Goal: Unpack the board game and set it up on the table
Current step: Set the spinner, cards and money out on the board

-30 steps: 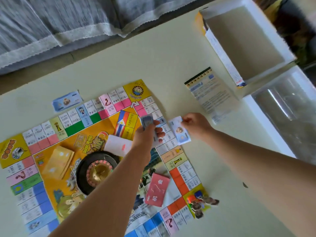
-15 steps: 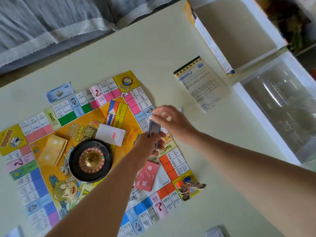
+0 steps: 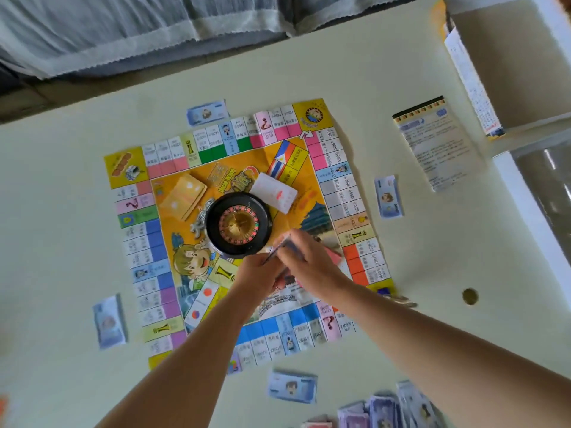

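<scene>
Game board (image 3: 173,242) is lying unfolded and flat on the worktop (image 3: 61,211). Roulette wheel (image 3: 238,225) is sitting at the board's centre. An orange card stack (image 3: 182,196) and a white card stack (image 3: 273,193) are lying on the board's inner field, on the wheel's far side.

Both hands are hovering over the board's inner field, on the side nearest the person. Left hand (image 3: 259,273) is gripping a thin banknote stack (image 3: 278,248), seen edge-on, its fingers curled round it. Right hand (image 3: 306,261) is pinching the same stack from the opposite side, fingers bent onto it. A red card (image 3: 332,256) is lying on the board, partly hidden under the right hand.

One banknote is lying on the worktop off each board edge: far note (image 3: 207,114), right-edge note (image 3: 388,196), left-edge note (image 3: 108,321), near note (image 3: 292,387). A loose note pile (image 3: 386,409) is lying off the board's near right corner.

Rule sheet (image 3: 437,143) and open box (image 3: 509,57) are lying beyond the board's right edge, the box farther off.
</scene>
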`<action>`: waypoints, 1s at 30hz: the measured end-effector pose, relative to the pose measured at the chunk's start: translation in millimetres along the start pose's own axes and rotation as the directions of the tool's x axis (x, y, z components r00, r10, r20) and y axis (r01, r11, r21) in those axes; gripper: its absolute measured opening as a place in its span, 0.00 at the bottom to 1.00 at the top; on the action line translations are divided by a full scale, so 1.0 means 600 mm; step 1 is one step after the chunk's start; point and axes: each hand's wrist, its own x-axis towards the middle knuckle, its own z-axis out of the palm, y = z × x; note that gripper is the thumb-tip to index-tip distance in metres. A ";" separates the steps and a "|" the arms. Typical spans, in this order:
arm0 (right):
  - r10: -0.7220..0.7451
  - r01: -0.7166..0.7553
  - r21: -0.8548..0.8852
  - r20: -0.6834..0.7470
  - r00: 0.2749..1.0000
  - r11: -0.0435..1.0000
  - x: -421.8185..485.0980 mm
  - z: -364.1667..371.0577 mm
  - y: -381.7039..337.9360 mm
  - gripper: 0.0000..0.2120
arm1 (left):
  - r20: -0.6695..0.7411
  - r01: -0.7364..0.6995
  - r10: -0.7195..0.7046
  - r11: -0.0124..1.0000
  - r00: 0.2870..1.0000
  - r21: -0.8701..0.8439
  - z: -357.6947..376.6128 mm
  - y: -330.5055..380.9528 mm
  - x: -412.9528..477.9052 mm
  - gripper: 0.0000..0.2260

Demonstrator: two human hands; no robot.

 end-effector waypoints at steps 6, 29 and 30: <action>0.112 -0.111 -0.015 0.048 0.993 0.994 -0.028 0.085 0.018 0.01 | 0.030 0.103 -0.109 0.980 0.994 0.168 -0.095 -0.110 -0.030 0.12; 0.551 -0.462 0.377 -0.171 0.817 0.803 0.007 0.195 0.012 0.04 | -0.199 -0.242 0.426 0.774 0.883 0.585 -0.168 -0.187 -0.013 0.18; 0.560 -0.470 0.370 -0.184 0.808 0.801 0.010 0.199 0.014 0.03 | -0.150 -0.254 0.452 0.711 0.879 0.656 -0.163 -0.190 -0.013 0.21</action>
